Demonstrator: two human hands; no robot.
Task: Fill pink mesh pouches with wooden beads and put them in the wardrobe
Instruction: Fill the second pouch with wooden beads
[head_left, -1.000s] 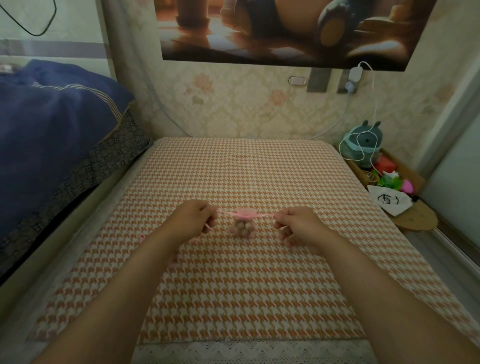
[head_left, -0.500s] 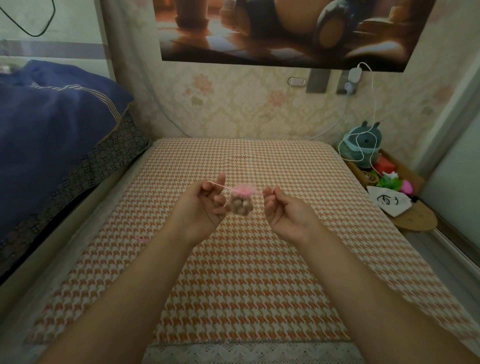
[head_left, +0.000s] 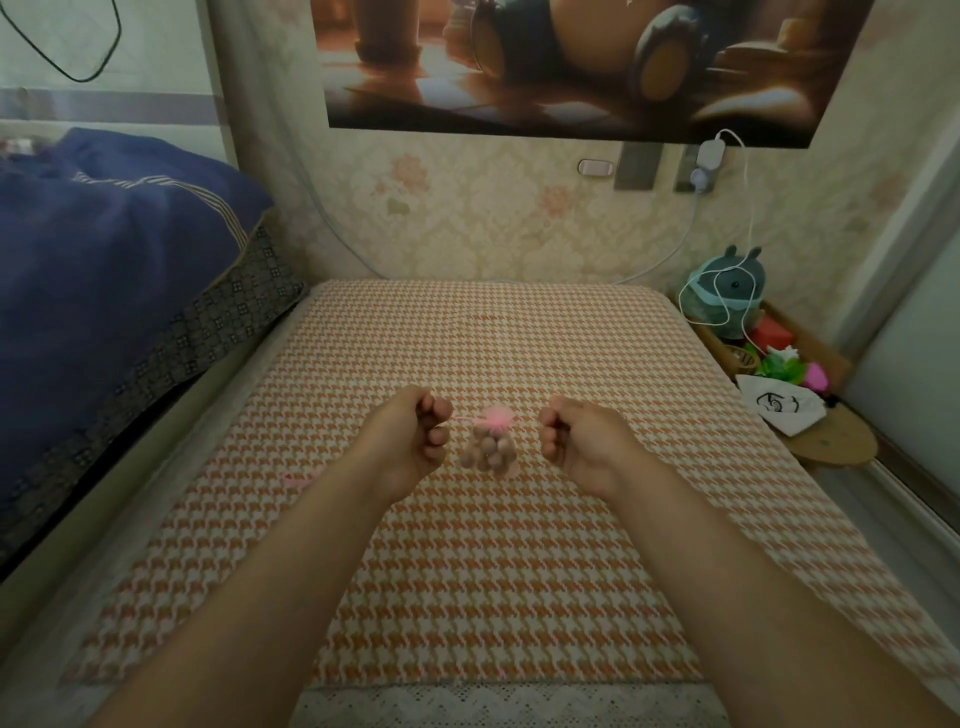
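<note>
The pink mesh pouch (head_left: 491, 448) hangs at three o'clock of the left hand (head_left: 410, 441), which pinches its drawstring (head_left: 464, 418). The right hand (head_left: 579, 441), at the pouch's three o'clock, is curled; its grip cannot be told.

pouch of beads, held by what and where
The pink mesh pouch hangs by its drawstring, pinched in the left hand; the right hand looks to pinch the other end, but that strand is unclear.

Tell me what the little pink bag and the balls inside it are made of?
The pink bag looks like thin see-through mesh cloth, soft and matte: you can see the balls through it, and its top bunches into a frill. The balls look like wood, plain brown and dull, with no shine. They are blurry, so wood is my best guess.
</note>
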